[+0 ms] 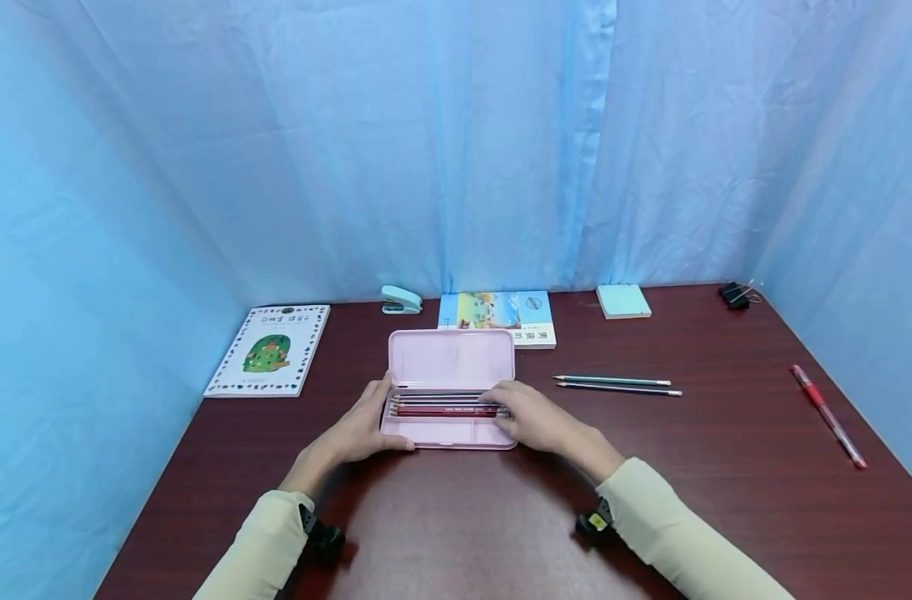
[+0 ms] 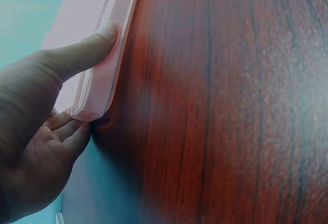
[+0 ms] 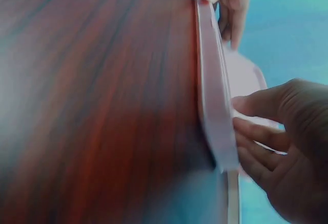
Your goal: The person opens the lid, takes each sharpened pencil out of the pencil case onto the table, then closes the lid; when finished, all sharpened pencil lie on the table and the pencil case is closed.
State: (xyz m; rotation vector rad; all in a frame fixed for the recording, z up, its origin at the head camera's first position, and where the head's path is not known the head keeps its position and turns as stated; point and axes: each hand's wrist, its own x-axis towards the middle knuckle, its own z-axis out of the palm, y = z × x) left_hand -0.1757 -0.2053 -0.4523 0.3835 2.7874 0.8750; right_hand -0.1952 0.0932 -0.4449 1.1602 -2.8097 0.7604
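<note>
Left hand grips the left end of a pink pencil case, thumb on the front wall, fingers around the side. Right hand reaches in at the right end, fingers bent over the ends of several pencils; whether it pinches any cannot be determined. The case sits lid open, mid-desk. To its right, a teal pencil and a dark pencil lie side by side on the desk. Beyond: stapler, illustrated book, red pen.
</note>
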